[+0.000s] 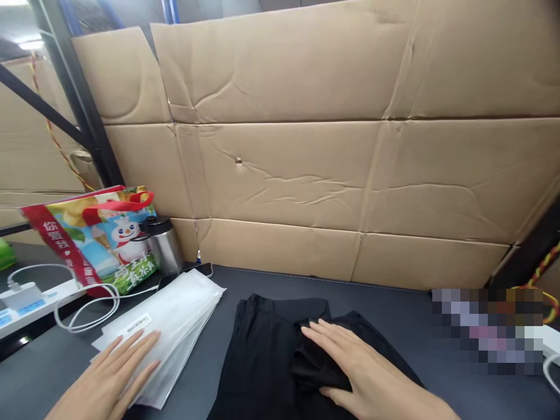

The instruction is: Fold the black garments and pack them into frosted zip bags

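A black garment (266, 356) lies spread on the dark table (394, 315) in front of me. My right hand (350, 361) rests flat on its bunched right part, fingers stretched out and pointing left. A stack of clear white plastic bags (175, 315) with a small label lies to the left of the garment. My left hand (114, 373) lies on the stack's near end, fingers extended and slightly apart. Neither hand holds anything.
A colourful shopping bag with red handles (96, 233) stands at the back left beside a steel flask (164, 242). A dark phone (192, 271) lies behind the stack. A white power strip (30, 300) and cable (87, 306) sit at left. Cardboard sheets (328, 146) wall off the back.
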`<state>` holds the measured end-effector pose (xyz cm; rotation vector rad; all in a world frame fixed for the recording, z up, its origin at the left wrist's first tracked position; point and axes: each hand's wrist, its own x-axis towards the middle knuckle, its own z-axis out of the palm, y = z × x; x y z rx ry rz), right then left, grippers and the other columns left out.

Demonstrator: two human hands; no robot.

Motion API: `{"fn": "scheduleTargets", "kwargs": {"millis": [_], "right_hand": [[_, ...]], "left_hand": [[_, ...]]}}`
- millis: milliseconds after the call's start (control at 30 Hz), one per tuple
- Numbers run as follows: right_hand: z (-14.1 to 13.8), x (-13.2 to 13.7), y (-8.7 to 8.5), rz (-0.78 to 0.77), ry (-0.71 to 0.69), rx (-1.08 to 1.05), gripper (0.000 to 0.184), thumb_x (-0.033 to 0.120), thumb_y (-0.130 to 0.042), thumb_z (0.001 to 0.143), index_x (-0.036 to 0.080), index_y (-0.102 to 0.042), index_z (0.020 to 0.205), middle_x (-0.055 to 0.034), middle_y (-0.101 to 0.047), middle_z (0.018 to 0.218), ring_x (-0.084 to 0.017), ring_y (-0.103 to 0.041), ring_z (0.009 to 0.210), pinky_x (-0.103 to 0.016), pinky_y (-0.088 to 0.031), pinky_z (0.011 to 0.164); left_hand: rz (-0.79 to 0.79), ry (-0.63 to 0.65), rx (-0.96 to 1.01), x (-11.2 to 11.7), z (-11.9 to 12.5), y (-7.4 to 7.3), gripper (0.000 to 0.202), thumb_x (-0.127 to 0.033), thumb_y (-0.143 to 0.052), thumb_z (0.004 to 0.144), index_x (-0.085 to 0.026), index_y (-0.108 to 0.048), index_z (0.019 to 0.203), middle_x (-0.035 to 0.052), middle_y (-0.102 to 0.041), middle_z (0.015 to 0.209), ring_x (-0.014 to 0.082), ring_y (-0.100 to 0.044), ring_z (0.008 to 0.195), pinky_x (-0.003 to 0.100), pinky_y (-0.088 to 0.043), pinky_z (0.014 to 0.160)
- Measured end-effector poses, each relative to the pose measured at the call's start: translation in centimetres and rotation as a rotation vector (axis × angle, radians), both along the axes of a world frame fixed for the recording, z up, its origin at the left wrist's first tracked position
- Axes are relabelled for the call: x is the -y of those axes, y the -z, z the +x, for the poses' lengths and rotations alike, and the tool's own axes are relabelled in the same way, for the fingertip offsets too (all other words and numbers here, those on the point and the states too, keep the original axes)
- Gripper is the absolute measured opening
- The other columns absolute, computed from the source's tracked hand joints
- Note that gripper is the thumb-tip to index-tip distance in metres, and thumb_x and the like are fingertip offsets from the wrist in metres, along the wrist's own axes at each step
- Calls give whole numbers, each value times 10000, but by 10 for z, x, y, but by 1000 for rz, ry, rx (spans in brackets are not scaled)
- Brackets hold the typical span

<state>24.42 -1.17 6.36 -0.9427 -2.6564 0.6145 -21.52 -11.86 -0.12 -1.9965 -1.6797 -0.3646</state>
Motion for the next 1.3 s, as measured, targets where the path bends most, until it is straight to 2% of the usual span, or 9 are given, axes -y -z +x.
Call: {"fn": "scheduleTargets", "kwargs": {"millis": [133,300,433,567,700,800,900,1067,1300], "right_hand": [[-15,-9,-2,-13,-140,-58,672,245,-602,812,342,-319,1414,16,-261,1507,-221,-193,1387,-410,-194,1138],[-55,-26,11,-106,-87,-289,420,141,-423,865,272,-535,1247,-20,-511,1354,-192,-413,1285,-390,-304,1082],[-108,-42,17,-324,297,-613,334,168,-429,841,256,-568,1132,-23,-636,1165,-190,-565,1113,-375,-402,986],[-156,-55,19,-397,548,-758,417,198,-380,851,182,-456,1261,-110,-563,1268,-210,-524,1169,-391,-403,982],[-159,-48,17,-300,523,-778,454,241,-452,833,161,-450,1280,-112,-479,1360,-210,-405,1281,-376,-297,1070],[-137,-27,13,-159,315,-652,477,319,-572,792,216,-501,1253,-58,-498,1351,-208,-390,1292,-362,-278,1087],[-120,-5,13,-68,199,-411,642,360,-709,694,204,-498,1279,-88,-464,1383,-264,-371,1302,-403,-293,1079],[-117,1,22,-47,270,-336,334,240,-658,753,240,-625,1085,-54,-640,1135,-240,-575,1079,-348,-437,931],[-113,-12,27,-189,334,-666,91,267,-522,838,215,-587,875,-20,-686,842,-197,-664,801,-305,-508,755]], "left_hand": [[-81,151,11,-16,85,-28,544,-386,-464,922,-335,-299,1438,-35,-407,1423,280,-460,1250,425,-505,945],[-234,338,70,-27,139,-24,650,-377,-485,936,-314,-132,1478,-8,-331,1463,262,-424,1273,366,-473,970],[-234,344,87,-27,144,-21,688,-355,-476,940,-289,-62,1486,24,-318,1466,276,-423,1270,390,-464,970],[-216,342,80,-26,144,-24,737,-350,-470,944,-275,26,1485,42,-321,1465,270,-425,1268,398,-448,980],[-154,305,62,-27,135,-14,754,-377,-466,945,-250,41,1488,71,-345,1458,285,-429,1263,408,-466,958],[-120,256,70,-30,127,-4,722,-400,-475,940,-264,-33,1494,72,-356,1460,299,-422,1267,416,-479,945],[-119,309,104,-37,127,0,686,-427,-507,919,-268,-149,1483,76,-358,1465,306,-414,1274,409,-476,957],[-140,433,221,-52,145,-6,531,-407,-504,927,-236,-315,1393,117,-432,1422,284,-471,1246,401,-478,976],[-200,445,179,-66,154,-24,161,-205,-421,946,-204,-528,1066,106,-441,1411,251,-474,1249,416,-451,1010]]}}
